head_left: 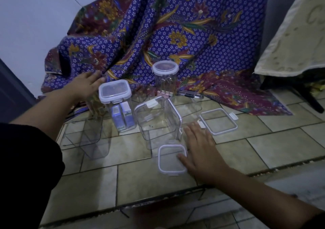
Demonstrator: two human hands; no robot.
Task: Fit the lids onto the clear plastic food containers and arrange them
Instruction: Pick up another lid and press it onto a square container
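Fingers (pixel 182 157) of the right hand (pixel 202 151) are spreading flat on a loose lid (pixel 171 159), the left hand (pixel 88 82) is reaching open-fingered, two containers (pixel 115 91) are sitting lidded, and several are waiting open.

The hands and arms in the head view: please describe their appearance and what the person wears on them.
Both hands, left hand and right hand, are bare: no gloves, rings or watch visible. The forearms are uncovered. A black sleeve covers the left upper arm.

Clear, glossy plastic containers (pixel 159 118) with white-rimmed see-through lids (pixel 172 159). Smooth glazed floor tiles (pixel 274 149), faintly shiny, with dark rough grout. Soft patterned cloth (pixel 158 35) behind, matt and creased; pale textured fabric (pixel 290 40) at right.
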